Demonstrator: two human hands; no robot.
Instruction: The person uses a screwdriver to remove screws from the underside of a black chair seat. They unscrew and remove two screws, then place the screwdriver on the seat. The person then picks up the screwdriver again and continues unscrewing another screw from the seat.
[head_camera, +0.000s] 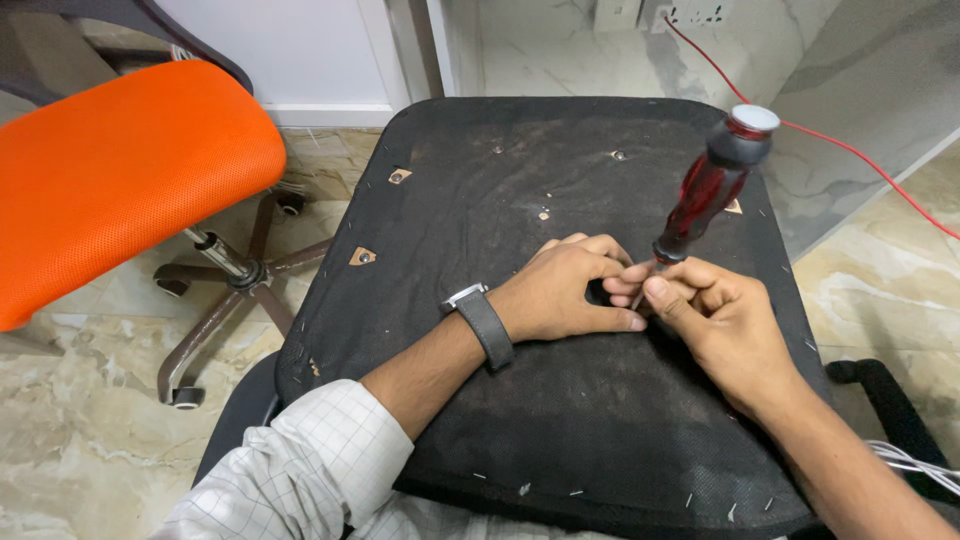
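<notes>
Seen from the head camera: the right hand (715, 315) pinches the metal shaft of a red translucent-handled screwdriver (712, 188), tip down on the upturned black fabric-covered chair seat base (560, 420). The left hand (565, 292), fingers curled, steadies the tip. Other screws appear seated; no containers in view.

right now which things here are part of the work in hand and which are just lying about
In use: screwdriver, upturned black seat base, left hand, right hand.

Lying about: orange chair, red cable, white cables.
</notes>
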